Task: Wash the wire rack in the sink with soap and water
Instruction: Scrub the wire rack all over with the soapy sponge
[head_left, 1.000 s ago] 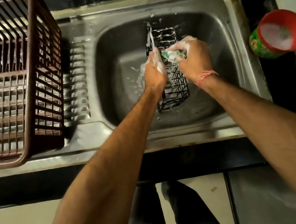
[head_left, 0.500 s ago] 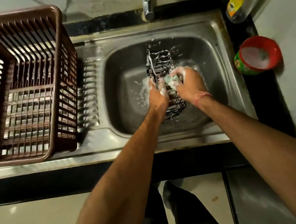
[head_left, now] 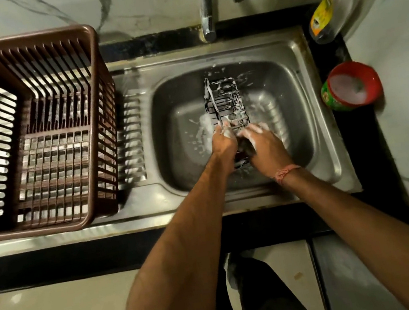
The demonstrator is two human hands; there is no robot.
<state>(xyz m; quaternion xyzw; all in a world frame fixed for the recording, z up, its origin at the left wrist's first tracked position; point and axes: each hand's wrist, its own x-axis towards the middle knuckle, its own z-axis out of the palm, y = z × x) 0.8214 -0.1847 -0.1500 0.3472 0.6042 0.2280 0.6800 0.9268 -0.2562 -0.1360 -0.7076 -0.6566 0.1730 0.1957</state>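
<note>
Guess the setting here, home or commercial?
Probably a home kitchen: a single-bowl steel sink with a tap at a marble-look wall, a brown plastic dish basket on the drainboard, and a dish-soap tub.

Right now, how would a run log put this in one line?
scrubbing | left hand grips wire rack | right hand rubs rack | sink soapy

The sink (head_left: 301,64) sits in the counter, with its basin at the right and its draining board at the left. On the draining board stands the basket (head_left: 100,112). The tap (head_left: 208,15) rises behind the basin, at the back edge. Inside the basin lies the wire rack (head_left: 227,100), running from front to back. The left hand (head_left: 223,142) is at the rack's left side, the right hand (head_left: 266,145) at its right. To the right of the sink, on the counter, stand the bottle (head_left: 335,8), further back, and the tub (head_left: 348,86), nearer.
</note>
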